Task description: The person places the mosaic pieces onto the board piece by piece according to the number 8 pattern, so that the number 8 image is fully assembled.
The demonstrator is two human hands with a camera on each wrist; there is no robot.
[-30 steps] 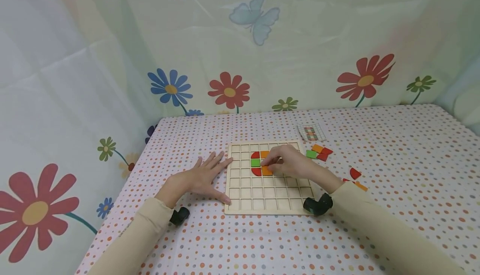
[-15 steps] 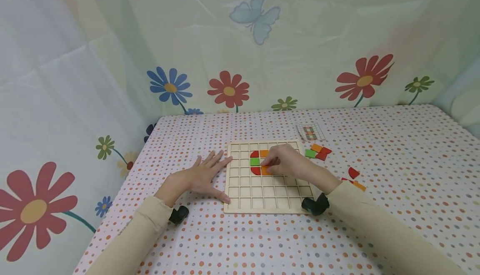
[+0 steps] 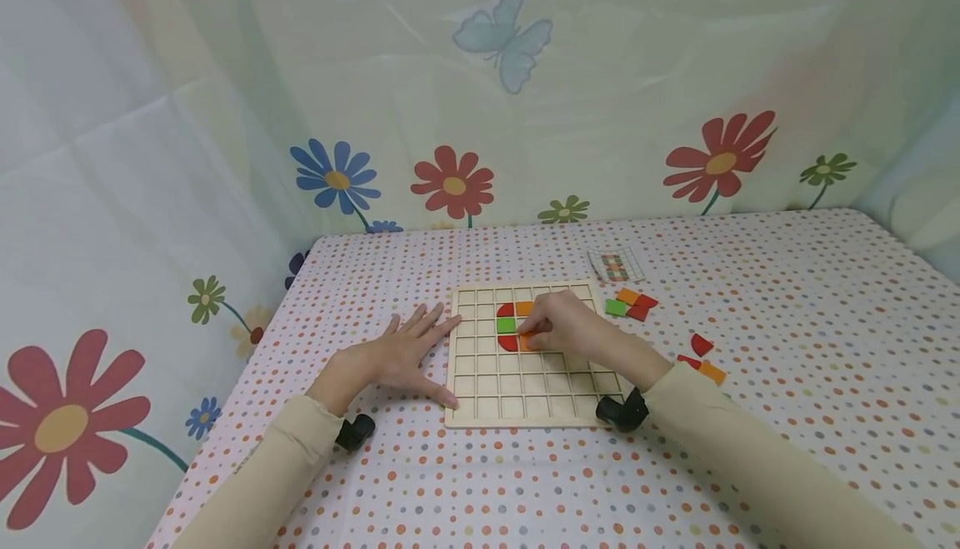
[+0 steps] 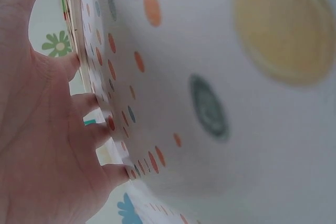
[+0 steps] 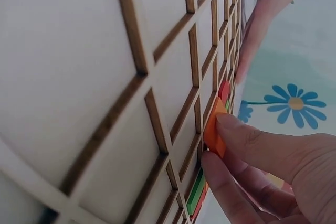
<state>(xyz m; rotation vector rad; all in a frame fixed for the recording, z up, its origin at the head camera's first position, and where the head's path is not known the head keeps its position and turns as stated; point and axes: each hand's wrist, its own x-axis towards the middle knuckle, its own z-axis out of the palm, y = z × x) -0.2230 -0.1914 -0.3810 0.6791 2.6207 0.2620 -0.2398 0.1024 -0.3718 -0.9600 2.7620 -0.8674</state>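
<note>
A wooden grid board (image 3: 495, 386) lies on the table. My left hand (image 3: 405, 359) rests at its left edge, fingers spread, thumb near the front corner; the left wrist view shows the palm (image 4: 50, 135) side-on. Over the middle cells, my right hand (image 3: 566, 324) pinches an orange tile (image 5: 214, 127) between thumb and finger, tilted against the grid in the right wrist view. In a column left of these fingertips sit a red rounded tile (image 3: 506, 310), a green square tile (image 3: 506, 325) and another red rounded tile (image 3: 507, 342). An orange tile (image 3: 524, 308) shows above the fingers.
Right of the board lies a small group with a loose green tile (image 3: 616, 307), orange tile (image 3: 627, 296) and red tiles. Nearer the right sleeve are a red tile (image 3: 701, 344) and an orange tile (image 3: 712, 372). A patterned card (image 3: 616, 265) lies behind the board.
The head view has shifted slightly, so the scene sits a little further left. Both hands keep nearly the same place on the board.
</note>
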